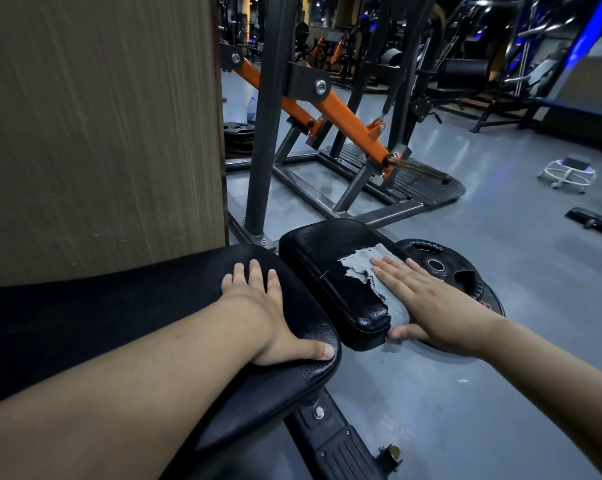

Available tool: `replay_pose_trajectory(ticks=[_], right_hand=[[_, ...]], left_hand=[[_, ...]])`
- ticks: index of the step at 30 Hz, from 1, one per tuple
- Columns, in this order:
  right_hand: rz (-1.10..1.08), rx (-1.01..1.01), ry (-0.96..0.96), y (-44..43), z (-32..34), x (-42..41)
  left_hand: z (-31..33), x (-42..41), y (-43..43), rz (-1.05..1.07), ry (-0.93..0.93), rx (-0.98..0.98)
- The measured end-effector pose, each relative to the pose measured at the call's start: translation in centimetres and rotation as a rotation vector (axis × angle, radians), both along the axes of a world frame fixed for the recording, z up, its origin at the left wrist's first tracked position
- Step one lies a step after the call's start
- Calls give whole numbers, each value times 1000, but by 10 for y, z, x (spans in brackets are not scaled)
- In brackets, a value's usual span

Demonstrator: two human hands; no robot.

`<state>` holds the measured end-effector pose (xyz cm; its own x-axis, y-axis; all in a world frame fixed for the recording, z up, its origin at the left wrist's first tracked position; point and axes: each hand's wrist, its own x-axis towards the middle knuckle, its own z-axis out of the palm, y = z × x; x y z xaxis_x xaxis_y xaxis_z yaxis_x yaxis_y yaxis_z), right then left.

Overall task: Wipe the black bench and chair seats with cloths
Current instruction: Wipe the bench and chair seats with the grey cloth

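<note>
A long black padded bench [126,306] runs in from the left. My left hand [268,313] rests flat on its right end, fingers straight and thumb along the front edge. Just to the right sits a smaller black seat pad [323,271]. A ragged grey cloth [368,271] lies over the pad's right side. My right hand [427,303] presses flat on that cloth with fingers spread, its thumb at the pad's near right corner.
A brown wood-grain panel [102,116] stands at the left behind the bench. A black and orange machine frame [327,109] rises behind the pad. Black weight plates [445,268] lie on the grey floor right of the pad. A small white stool [569,171] sits far right.
</note>
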<state>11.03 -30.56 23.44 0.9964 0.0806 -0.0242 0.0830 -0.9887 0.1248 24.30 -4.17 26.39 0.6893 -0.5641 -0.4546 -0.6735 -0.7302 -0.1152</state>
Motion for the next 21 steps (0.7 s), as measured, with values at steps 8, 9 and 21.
replay_pose_trajectory(ticks=[8,9,21], right_hand=[[-79,102,6,61,5,10],[-91,109,1,72,4,17],[-298,797,40,143,35,83]], left_hand=[[4,0,5,-15,10,-43],[6,0,8,-23,19,-57],[26,17,97,49,90,-323]])
